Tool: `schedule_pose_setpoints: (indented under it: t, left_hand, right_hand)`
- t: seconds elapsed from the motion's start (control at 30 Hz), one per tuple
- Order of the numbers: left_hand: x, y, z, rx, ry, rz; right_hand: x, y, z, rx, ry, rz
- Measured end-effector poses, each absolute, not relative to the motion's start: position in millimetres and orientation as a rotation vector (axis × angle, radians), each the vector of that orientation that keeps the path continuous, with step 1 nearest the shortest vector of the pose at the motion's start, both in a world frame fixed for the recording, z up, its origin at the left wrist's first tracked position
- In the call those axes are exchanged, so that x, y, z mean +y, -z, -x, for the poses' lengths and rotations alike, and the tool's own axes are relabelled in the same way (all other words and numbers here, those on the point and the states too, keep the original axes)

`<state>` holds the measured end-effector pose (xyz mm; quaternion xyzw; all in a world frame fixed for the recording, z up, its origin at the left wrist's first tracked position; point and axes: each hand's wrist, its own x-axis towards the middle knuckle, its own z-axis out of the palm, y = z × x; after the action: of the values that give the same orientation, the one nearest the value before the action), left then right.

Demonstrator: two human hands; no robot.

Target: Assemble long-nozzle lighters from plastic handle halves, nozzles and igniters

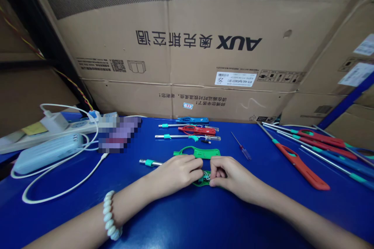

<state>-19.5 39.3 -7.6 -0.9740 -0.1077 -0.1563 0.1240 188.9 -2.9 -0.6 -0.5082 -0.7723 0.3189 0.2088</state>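
Note:
An opened long-nosed lighter (200, 183) lies in front of me, its green half-shell showing thin white wires and a teal part inside. My left hand (181, 173) is closed on the lighter near its metal tube (149, 162), which sticks out to the left. At the handle end, my right hand (229, 175) has thumb and fingers pinched together beside the wires; what sits between the fingertips is hidden. Just beyond my hands lies the other green half-shell (206, 153).
Behind are red (201, 130) and blue lighter shells (193, 120) with tubes. A screwdriver (244, 151) lies right of them. Several assembled lighters (304, 167) lie farther right. At left are a power bank (48, 153), white cables and a power strip (78, 125). A cardboard box (181, 15) stands behind.

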Motion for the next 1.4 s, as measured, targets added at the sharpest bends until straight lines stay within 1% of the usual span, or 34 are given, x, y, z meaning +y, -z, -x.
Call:
schedule_pose_setpoints:
  t: [0.07, 0.23, 0.33, 0.4, 0.63, 0.83, 0.97, 1.13, 1.4]
  left_hand:
    - [39.1, 7.2, 19.6, -0.308, 0.458, 2.842]
    - [38.3, 6.5, 21.5, -0.32, 0.456, 2.873]
    - [37.1, 3.0, 23.5, -0.358, 0.429, 2.928]
    - [35.7, -1.4, 24.5, -0.376, 0.414, 2.974]
    - [30.5, -7.9, 24.0, -0.447, 0.384, 3.019]
    - [29.1, 3.0, 19.9, -0.507, 0.48, 2.923]
    - [30.2, 4.9, 18.3, -0.541, 0.492, 2.893]
    - [31.4, 4.4, 18.5, -0.557, 0.485, 2.893]
    - [30.5, 5.8, 19.0, -0.545, 0.5, 2.887]
  right_hand:
    - [-5.6, -3.0, -187.5, -2.229, -0.771, 1.412]
    - [-17.7, -16.6, -184.5, -2.646, -0.261, 1.368]
    - [-25.8, -24.1, -187.4, -2.88, -0.134, 1.304]
    - [-30.2, -28.7, -191.8, -2.929, -0.142, 1.278]
    - [-30.5, -43.0, -203.3, -2.906, -0.36, 1.305]
    - [-23.5, -42.4, -205.6, -2.836, -0.304, 1.347]
    - [-18.5, -41.7, -209.4, -2.789, -0.375, 1.386]
    - [-15.2, -41.2, -216.4, -2.735, -0.476, 1.337]
    - [-16.4, -41.9, -211.6, -2.723, -0.437, 1.326]
